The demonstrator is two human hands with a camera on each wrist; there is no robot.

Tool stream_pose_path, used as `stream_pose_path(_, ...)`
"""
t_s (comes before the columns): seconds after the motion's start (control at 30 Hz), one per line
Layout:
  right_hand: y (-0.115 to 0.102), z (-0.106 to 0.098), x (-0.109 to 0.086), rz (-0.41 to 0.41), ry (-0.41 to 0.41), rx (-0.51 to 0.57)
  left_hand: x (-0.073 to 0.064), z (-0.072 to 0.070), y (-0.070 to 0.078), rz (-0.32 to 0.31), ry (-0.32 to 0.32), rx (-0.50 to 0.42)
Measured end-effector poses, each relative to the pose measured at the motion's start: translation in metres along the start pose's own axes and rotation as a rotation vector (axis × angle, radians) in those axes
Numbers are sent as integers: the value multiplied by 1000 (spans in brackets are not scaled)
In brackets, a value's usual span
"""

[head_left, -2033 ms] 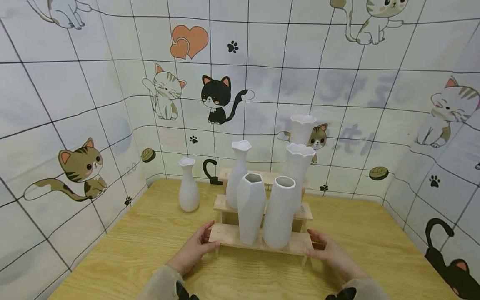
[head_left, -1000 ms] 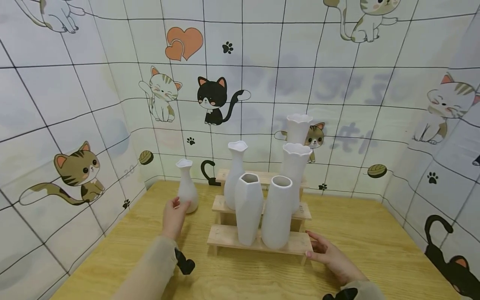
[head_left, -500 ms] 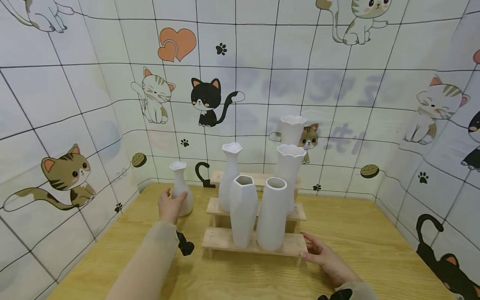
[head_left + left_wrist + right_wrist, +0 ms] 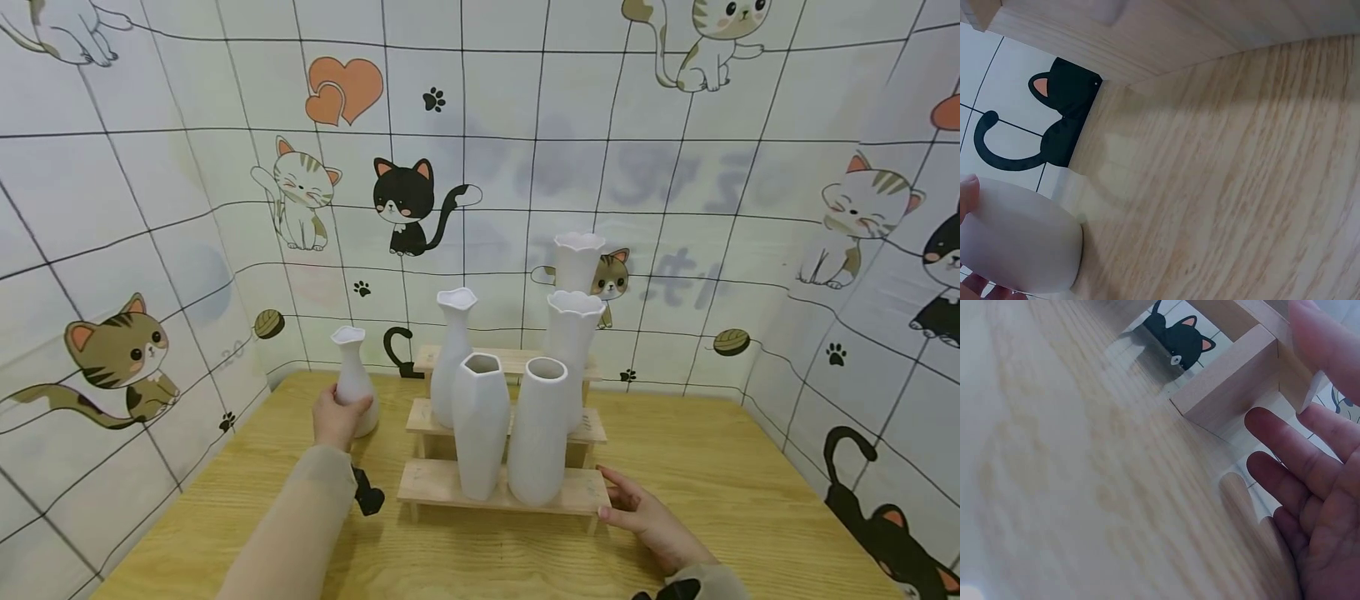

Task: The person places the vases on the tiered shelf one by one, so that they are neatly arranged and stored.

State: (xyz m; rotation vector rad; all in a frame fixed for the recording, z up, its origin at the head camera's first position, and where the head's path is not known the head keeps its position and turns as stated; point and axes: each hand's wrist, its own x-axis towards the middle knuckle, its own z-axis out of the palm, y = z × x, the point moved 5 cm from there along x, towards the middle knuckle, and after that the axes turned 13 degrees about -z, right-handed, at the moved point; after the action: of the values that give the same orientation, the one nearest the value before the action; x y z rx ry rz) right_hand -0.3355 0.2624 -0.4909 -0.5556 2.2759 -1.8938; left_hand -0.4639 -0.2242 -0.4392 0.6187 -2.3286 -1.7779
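Note:
My left hand [image 4: 339,417] grips a small white vase [image 4: 356,383] with a narrow neck and wavy rim, left of the stand. Thumb and fingers lie on opposite sides of its body in the left wrist view, and its base is at or just above the table. On the right, thumb and forefinger of my right hand [image 4: 652,521] pinch the end of the lowest step of a stepped wooden stand [image 4: 427,483]; the other fingers are loosely bent. That step bears a faceted vase [image 4: 480,425] and a smooth tapered vase [image 4: 538,433].
Higher on the stand are a narrow-necked vase [image 4: 452,358] and two scalloped-rim vases, one in front [image 4: 572,358] and one behind it [image 4: 579,258]. A wooden table [image 4: 697,450] lies beneath. Cat-printed walls [image 4: 465,167] enclose the back and sides.
My left hand has let go of the stand's left end, reached out to the small vase and taken hold of it. My right hand stays at the stand. The head view has shifted slightly.

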Motion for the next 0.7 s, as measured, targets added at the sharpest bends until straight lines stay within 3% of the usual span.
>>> stream_pose_path(0.17,0,0,0,-9,-3,1,2,2,-5,12,-2,12)
stream_pose_path(0.53,-1,0,0,-8,-4,11,-2,-4,-7,39,58,106)
stream_pose_path(0.7,-1,0,0,-8,-6,3,-2,-6,-8,36,43,101)
